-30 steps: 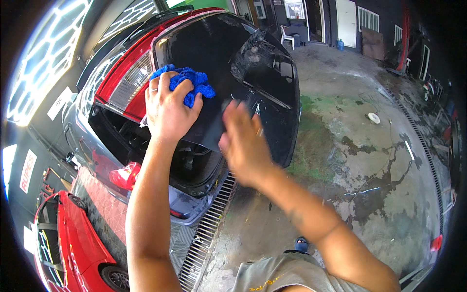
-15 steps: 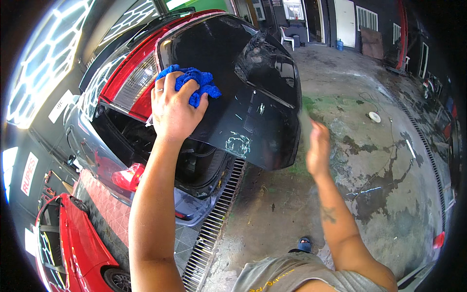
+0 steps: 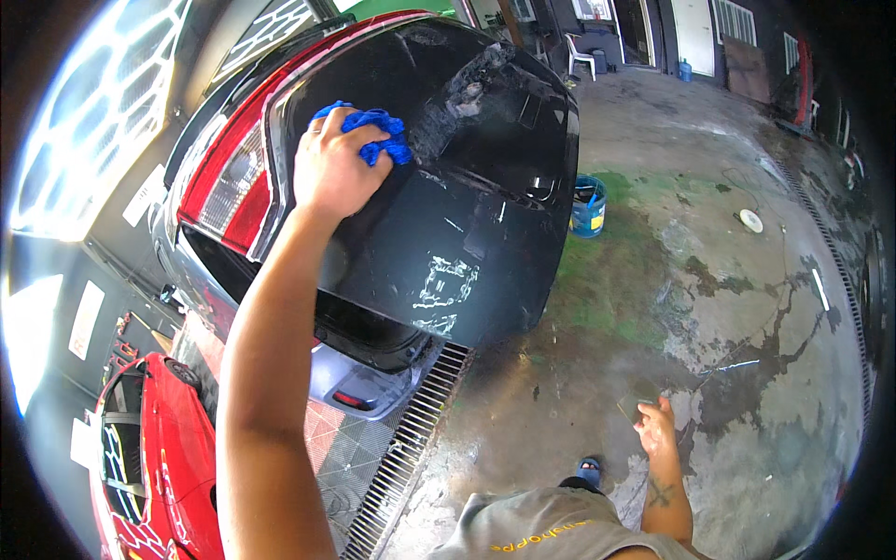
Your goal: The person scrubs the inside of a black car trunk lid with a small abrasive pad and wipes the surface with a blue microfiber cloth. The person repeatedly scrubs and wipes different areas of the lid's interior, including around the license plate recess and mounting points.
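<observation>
My left hand [image 3: 336,168] is closed on a bunched blue cloth [image 3: 385,140], pressed to the dark panel of a raised trunk lid [image 3: 392,224]. The cloth lies near the red and clear tail light [image 3: 235,182]. Lower on the lid are whitish marks [image 3: 446,283], and higher up a wet, smeared patch [image 3: 462,98]. My right hand [image 3: 656,429] is down over the floor, apart from the car, with a small, thin, greyish-green flat sheet [image 3: 635,399] pinched in its fingers; I cannot tell its material.
A blue bucket [image 3: 588,207] stands on the floor just right of the lid. Below the car runs a drain grate [image 3: 411,448]. A red car [image 3: 168,457] is parked at lower left. Farther back are a white chair [image 3: 581,58] and a round white object [image 3: 750,221] with a cord.
My right hand has dropped from beside the lid's edge, down and toward me. My left hand stays on the lid with the cloth. The view has shifted, and the bucket now shows.
</observation>
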`<state>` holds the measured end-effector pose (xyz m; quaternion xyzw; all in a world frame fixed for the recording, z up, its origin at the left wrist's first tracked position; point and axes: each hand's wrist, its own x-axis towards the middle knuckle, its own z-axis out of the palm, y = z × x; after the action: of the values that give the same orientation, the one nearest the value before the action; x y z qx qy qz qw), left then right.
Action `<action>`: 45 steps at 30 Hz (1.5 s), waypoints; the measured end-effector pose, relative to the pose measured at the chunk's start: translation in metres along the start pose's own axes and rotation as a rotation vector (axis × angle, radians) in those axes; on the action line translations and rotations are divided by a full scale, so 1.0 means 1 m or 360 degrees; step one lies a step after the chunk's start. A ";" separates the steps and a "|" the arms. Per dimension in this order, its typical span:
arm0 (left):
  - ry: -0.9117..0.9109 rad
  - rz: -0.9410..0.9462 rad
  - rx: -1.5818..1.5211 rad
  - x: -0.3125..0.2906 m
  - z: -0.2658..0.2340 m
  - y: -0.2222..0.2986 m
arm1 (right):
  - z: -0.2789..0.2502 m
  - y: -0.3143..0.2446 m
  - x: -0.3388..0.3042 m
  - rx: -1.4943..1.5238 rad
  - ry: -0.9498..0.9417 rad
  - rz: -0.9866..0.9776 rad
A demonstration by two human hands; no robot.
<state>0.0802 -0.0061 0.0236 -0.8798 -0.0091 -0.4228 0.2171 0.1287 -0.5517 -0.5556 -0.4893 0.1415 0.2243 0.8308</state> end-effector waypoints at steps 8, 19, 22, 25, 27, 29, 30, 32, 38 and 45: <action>-0.0024 0.0023 -0.0029 -0.012 -0.003 0.006 | 0.130 -0.107 0.006 0.0299 -0.0454 -0.0053; 0.0156 -0.0263 0.0294 -0.055 -0.029 -0.012 | 0.343 -0.206 -0.008 -0.0627 -0.0786 -0.1440; 0.0195 -0.0223 0.0305 -0.050 -0.024 -0.010 | 0.400 -0.221 0.007 -0.1001 -0.0799 -0.2411; 0.0185 -0.0237 0.0254 -0.051 -0.023 -0.011 | 0.409 -0.203 0.022 -0.1331 -0.1020 -0.2622; 0.0201 -0.0218 0.0285 -0.055 -0.023 -0.014 | 0.389 -0.182 0.032 -0.1403 -0.1117 -0.2582; 0.0186 -0.0226 0.0274 -0.058 -0.023 -0.014 | 0.360 -0.168 0.037 -0.1416 -0.1105 -0.2472; 0.0188 -0.0229 0.0262 -0.055 -0.024 -0.012 | 0.355 -0.165 0.040 -0.1440 -0.1057 -0.2480; 0.0185 -0.0246 0.0274 -0.049 -0.023 -0.008 | 0.354 -0.162 0.043 -0.1489 -0.0956 -0.2496; 0.0174 -0.0267 0.0244 -0.049 -0.024 -0.007 | 0.505 -0.202 -0.038 -0.1475 -0.1066 -0.2692; 0.0227 -0.0212 0.0272 -0.041 -0.028 -0.002 | 0.392 -0.184 0.030 -0.1628 -0.0883 -0.2524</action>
<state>0.0328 -0.0086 0.0091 -0.8232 -0.0879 -0.4955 0.2630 0.2543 -0.2784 -0.2428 -0.6731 -0.5421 -0.2572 0.4324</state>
